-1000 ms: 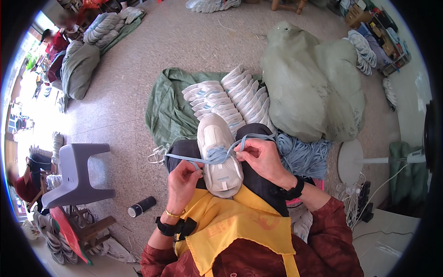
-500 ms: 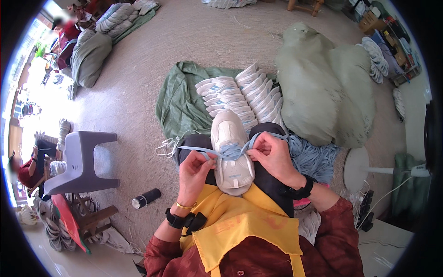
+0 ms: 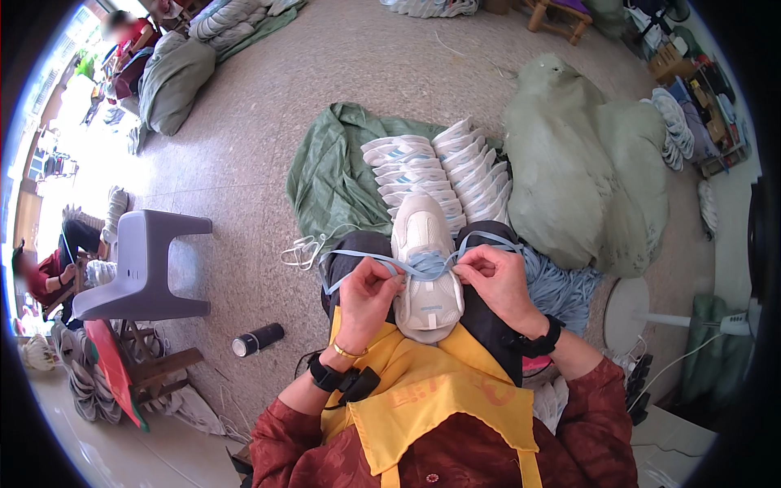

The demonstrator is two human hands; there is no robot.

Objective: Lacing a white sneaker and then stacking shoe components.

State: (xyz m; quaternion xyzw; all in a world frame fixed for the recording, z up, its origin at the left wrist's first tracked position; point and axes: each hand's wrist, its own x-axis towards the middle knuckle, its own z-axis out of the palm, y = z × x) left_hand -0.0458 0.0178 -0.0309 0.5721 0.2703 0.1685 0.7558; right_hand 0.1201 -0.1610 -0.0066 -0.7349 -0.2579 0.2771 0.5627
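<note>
A white sneaker (image 3: 426, 305) rests between my thighs with its toe pointing away from me. Light blue shoelace (image 3: 429, 263) crosses over its tongue, with long ends trailing out to both sides over my dark trousers. At the shoe's left edge my left hand (image 3: 368, 297) pinches one side of the lace between thumb and fingertips. My right hand (image 3: 493, 276) pinches the other side close to the right edge. Beyond the toe, several more white shoes (image 3: 404, 173) stand packed in two rows on a green sheet (image 3: 325, 175).
A heap of blue laces (image 3: 561, 285) lies by my right knee, below large green sacks (image 3: 561, 163). To the left are a grey plastic chair (image 3: 138, 268) and a dark bottle (image 3: 259, 339) on the floor. A white fan (image 3: 626, 313) stands right. Two people sit far left.
The whole view has shifted a little, so the scene sits further right. Both hands keep their pinch on the lace, and the sneaker stays between my thighs.
</note>
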